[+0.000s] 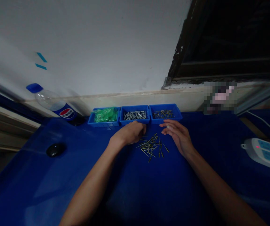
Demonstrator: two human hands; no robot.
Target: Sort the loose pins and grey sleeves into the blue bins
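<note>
On the blue table lies a loose pile of thin metal pins (150,145) with thicker, brass-coloured parts, resembling pop rivets. At the pile's upper left is my left hand (133,131), its fingers curled closed; whatever they may hold is hidden. My right hand (176,134) hovers to the right of the pile, fingers apart, holding nothing visible. Just beyond the hands stand three blue bins in a row. Similar pins fill the right bin (177,113). Short silvery cylinders (135,115) lie in the middle bin (123,110). Green plastic packets (105,115) sit in the left bin (92,118).
A cola bottle (55,102) with a blue cap stands at the back left by the wall (102,47). In front of it rests a small black round object (55,150). A white power strip (266,153) lies at the right edge, with a white cable (264,121) behind it.
</note>
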